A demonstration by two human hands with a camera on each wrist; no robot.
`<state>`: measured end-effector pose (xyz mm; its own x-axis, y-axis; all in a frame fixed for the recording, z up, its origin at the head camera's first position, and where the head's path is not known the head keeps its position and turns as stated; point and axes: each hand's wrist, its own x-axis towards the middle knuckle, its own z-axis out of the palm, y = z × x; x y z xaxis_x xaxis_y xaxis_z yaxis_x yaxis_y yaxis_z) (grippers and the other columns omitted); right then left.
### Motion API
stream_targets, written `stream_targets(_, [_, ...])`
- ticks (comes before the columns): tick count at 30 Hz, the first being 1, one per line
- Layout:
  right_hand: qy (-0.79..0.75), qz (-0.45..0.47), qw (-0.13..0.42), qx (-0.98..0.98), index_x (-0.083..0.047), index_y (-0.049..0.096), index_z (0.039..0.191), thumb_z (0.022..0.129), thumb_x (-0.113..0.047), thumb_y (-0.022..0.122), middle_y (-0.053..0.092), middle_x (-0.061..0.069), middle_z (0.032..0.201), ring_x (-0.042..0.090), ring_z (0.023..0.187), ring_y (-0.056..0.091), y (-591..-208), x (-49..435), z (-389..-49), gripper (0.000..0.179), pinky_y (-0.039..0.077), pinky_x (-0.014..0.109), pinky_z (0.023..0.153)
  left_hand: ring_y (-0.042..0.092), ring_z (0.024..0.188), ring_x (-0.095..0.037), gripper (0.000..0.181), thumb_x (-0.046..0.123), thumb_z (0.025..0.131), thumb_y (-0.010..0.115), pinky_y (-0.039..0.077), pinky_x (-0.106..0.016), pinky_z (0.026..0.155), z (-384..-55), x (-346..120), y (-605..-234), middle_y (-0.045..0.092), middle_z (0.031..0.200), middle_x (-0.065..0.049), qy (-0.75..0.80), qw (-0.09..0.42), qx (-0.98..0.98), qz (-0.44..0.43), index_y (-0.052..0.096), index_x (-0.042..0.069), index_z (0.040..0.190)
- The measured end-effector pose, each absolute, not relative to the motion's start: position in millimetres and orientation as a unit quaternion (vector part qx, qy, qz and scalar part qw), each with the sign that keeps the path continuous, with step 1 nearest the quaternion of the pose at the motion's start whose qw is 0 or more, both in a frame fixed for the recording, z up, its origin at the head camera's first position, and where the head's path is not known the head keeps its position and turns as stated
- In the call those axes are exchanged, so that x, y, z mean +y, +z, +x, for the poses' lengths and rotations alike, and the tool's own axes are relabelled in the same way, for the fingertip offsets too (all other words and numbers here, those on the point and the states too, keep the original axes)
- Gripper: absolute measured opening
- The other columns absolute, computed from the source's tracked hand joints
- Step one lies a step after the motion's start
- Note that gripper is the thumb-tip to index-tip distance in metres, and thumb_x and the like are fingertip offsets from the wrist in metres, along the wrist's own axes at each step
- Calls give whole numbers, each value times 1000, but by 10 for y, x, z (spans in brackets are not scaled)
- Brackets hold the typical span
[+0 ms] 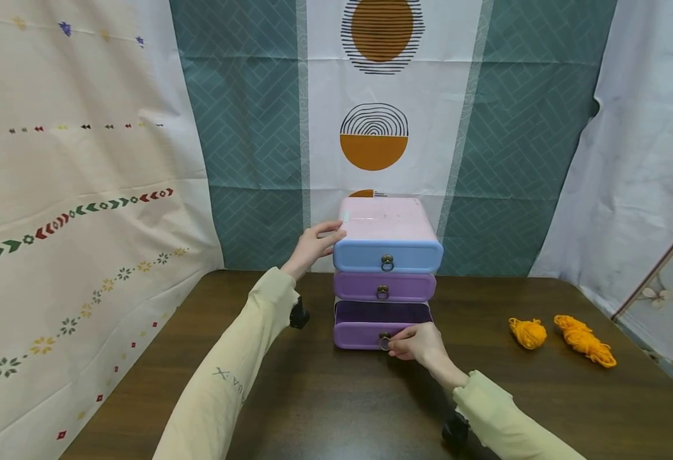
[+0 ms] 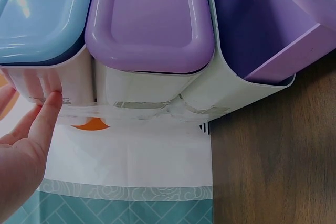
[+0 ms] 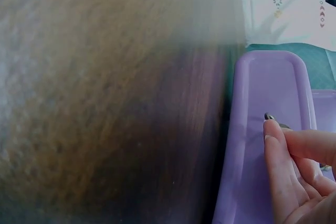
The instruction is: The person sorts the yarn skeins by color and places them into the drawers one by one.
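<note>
A small three-tier drawer cabinet stands on the table, with a pink top, a blue top drawer and a purple middle drawer. The purple bottom drawer is pulled part way out; its visible inside is dark purple and bare. My right hand pinches the metal ring pull on that drawer between thumb and fingers. Against the upper left side of the cabinet, my left hand rests with extended fingers. In the left wrist view its fingertips touch the pale side wall below the blue drawer.
To the right on the brown table lie a round ball of orange-yellow yarn and a longer yarn skein. A patterned curtain hangs behind the cabinet, and a pale cloth hangs on the left.
</note>
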<state>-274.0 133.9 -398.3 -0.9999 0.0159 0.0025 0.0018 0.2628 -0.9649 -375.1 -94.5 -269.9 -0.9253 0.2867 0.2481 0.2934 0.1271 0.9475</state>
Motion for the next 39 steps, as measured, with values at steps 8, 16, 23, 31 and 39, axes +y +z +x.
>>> stream_targets(8, [604, 5, 1, -797, 11, 67, 74, 72, 7, 71, 63, 16, 65, 25, 59, 64, -3966, 1341, -2685, 6, 54, 33, 56, 53, 105, -18, 50, 31, 87, 63, 47, -28, 82, -3893, -932, -2831, 46, 128, -9, -623, 30, -757, -193, 51, 9, 130])
stream_targets(16, [605, 5, -2, -796, 10, 67, 74, 72, 6, 72, 64, 16, 66, 25, 59, 64, -3983, 1329, -2625, 7, 54, 32, 56, 51, 109, -23, 50, 23, 89, 61, 46, -32, 85, -3787, -939, -2740, 43, 131, -13, -625, 7, -756, -194, 47, 3, 132])
stream_targets(23, [603, 11, -6, -797, 10, 67, 74, 72, 6, 71, 64, 15, 66, 25, 60, 64, -3965, 1328, -2582, 7, 54, 33, 56, 50, 110, -25, 48, 20, 90, 59, 45, -33, 86, -3666, -937, -2646, 42, 131, -16, -622, 3, -759, -192, 45, 1, 132])
stream_targets(31, [599, 32, -18, -800, 9, 68, 77, 74, 4, 71, 65, 15, 69, 24, 63, 65, -3965, 1372, -2564, 6, 54, 36, 59, 52, 106, -18, 49, 31, 86, 63, 47, -29, 83, -3886, -940, -2828, 46, 127, -9, -620, 26, -762, -187, 51, 10, 129])
stream_targets(39, [601, 40, -28, -797, 10, 68, 80, 76, 3, 69, 65, 16, 73, 25, 65, 65, -3945, 1407, -2549, 8, 54, 39, 61, 51, 108, -23, 48, 24, 88, 62, 46, -31, 85, -3773, -951, -2727, 44, 129, -13, -629, 7, -754, -188, 49, 6, 130])
